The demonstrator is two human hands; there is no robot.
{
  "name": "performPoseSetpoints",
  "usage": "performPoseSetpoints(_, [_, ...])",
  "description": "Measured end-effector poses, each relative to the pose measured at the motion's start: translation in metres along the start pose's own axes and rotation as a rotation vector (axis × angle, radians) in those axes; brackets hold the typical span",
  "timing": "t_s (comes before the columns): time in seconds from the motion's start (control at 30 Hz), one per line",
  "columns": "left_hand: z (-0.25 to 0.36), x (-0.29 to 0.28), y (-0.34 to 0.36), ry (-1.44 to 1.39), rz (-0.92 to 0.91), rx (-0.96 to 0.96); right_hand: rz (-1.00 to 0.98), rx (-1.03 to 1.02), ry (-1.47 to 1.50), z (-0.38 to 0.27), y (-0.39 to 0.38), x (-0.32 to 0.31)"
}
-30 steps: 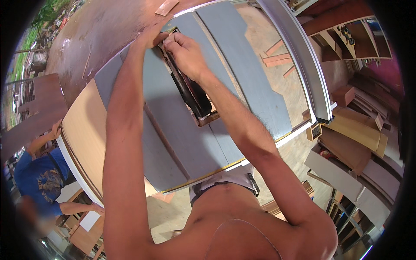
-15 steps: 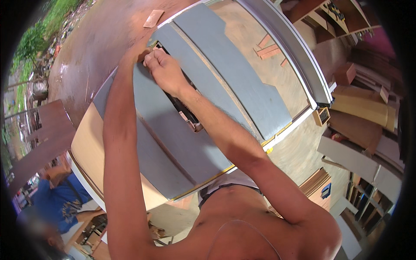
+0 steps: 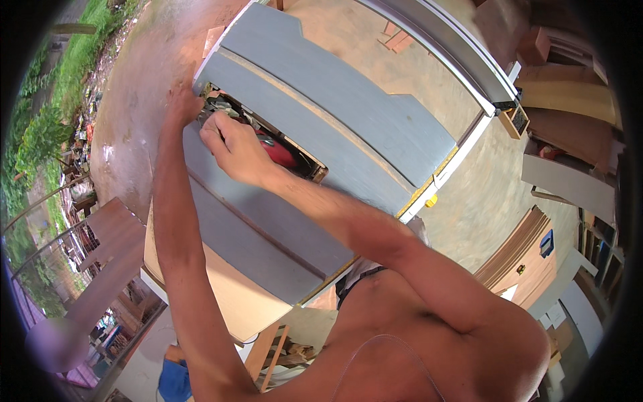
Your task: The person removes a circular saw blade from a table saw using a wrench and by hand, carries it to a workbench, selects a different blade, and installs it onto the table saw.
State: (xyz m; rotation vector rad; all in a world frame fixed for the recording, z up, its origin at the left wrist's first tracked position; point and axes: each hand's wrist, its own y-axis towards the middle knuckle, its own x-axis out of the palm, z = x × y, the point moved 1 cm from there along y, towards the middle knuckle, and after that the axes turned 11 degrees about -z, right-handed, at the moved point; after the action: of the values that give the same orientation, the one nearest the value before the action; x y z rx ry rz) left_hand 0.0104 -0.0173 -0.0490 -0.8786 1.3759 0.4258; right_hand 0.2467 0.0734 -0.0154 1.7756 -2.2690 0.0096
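Note:
My left hand (image 3: 185, 103) is curled at the far end of a long opening in a blue-grey slotted tabletop (image 3: 375, 124); what it grips is unclear. My right hand (image 3: 232, 146), fingers bent together, is just beside it at the opening's near edge, on something too hidden to name. Inside the opening a red and dark mechanism (image 3: 281, 150) shows, with metal pieces near my fingers.
White rails (image 3: 442, 47) run along the table's right side, a pale board (image 3: 241, 295) along its near left. Stacked boards (image 3: 516, 244) and panels stand right. A co-worker's blue-clad body (image 3: 173, 378) is partly visible lower left, near wooden pieces. Greenery lies beyond, far left.
The view has swung, so table and arms appear turned. Both my hands remain at the opening's far end. More red inside the opening shows. Less of the co-worker is visible.

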Motion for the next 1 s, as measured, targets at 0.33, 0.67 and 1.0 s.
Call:
performPoseSetpoints(0.33, [0.038,-0.025,-0.011,-0.033,-0.064,-0.230,0.015,-0.063,0.000,-0.007,-0.012,-0.005])
performPoseSetpoints(0.67, [0.052,-0.016,0.005,-0.018,-0.026,-0.300,0.034,-0.041,0.053,0.001,0.004,0.002])
performPoseSetpoints(1.0, [-0.008,0.022,0.031,0.025,-0.107,-0.393,0.102,-0.045,0.010,0.005,0.012,0.013])
